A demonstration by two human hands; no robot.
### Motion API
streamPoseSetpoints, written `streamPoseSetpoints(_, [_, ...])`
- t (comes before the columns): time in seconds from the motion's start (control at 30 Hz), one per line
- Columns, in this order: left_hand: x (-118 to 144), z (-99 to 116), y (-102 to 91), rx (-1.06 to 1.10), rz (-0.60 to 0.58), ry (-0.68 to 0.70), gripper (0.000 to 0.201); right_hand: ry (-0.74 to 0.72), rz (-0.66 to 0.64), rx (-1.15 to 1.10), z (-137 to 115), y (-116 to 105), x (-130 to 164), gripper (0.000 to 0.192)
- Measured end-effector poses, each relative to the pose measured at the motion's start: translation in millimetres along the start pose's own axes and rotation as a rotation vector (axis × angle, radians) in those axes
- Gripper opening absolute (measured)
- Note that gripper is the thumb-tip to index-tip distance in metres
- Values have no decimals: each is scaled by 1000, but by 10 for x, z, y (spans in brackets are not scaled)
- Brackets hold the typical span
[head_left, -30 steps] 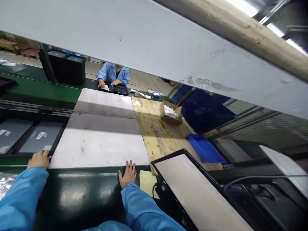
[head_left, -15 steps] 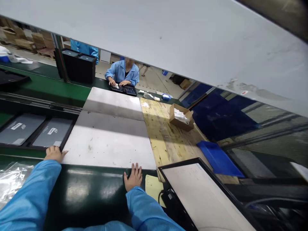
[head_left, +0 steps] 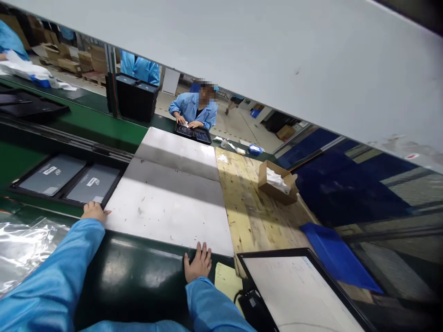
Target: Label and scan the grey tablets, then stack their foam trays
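left hand (head_left: 92, 211) flat, right hand (head_left: 198, 262) flat

Occluded and cropped items
Monitor (head_left: 304, 290) cropped by bottom edge; labels on the black tray's (head_left: 69, 177) panels too small to read.

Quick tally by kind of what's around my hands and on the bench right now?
Grey laptops in the black tray: 2
Metal plates: 2
Cardboard box: 1
Blue tray: 1
Monitor: 1
Yellow note: 1
Total: 8
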State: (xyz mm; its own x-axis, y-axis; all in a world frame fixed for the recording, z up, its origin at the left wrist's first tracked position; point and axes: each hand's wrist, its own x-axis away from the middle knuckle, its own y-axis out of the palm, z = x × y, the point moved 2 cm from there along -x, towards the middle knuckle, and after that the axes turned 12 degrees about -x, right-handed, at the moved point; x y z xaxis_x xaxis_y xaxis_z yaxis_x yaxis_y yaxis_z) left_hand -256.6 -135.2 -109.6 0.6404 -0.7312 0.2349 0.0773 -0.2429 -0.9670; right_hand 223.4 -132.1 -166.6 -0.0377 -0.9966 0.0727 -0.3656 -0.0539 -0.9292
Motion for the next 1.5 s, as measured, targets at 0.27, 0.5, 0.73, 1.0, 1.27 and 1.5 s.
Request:
streamPoseSetpoints(0.27, [138,-58,-117,71,-3,-59,68,39,3,6,20,4,18,74])
streamPoseSetpoints(0.5, [163,-184,-158,90,-6,-16,49,23,3,1,59,31,28,76])
streamPoseSetpoints(0.73, [218,-272,-404,194,125,-78,39,13,17,-48,111,79,-4,78])
streamPoseSetpoints(1.0, [305,-463,-598,275,179,-112,36,2,61,-22,103,96,3,76])
streamPoseSetpoints(1.27, [593,257,-590,271,191,63,32,21,24,0,111,124,-2,78])
streamPoseSetpoints(1.5, [1236,1154,-41,299,97,208,25,-8,18,-46,80,48,50,78])
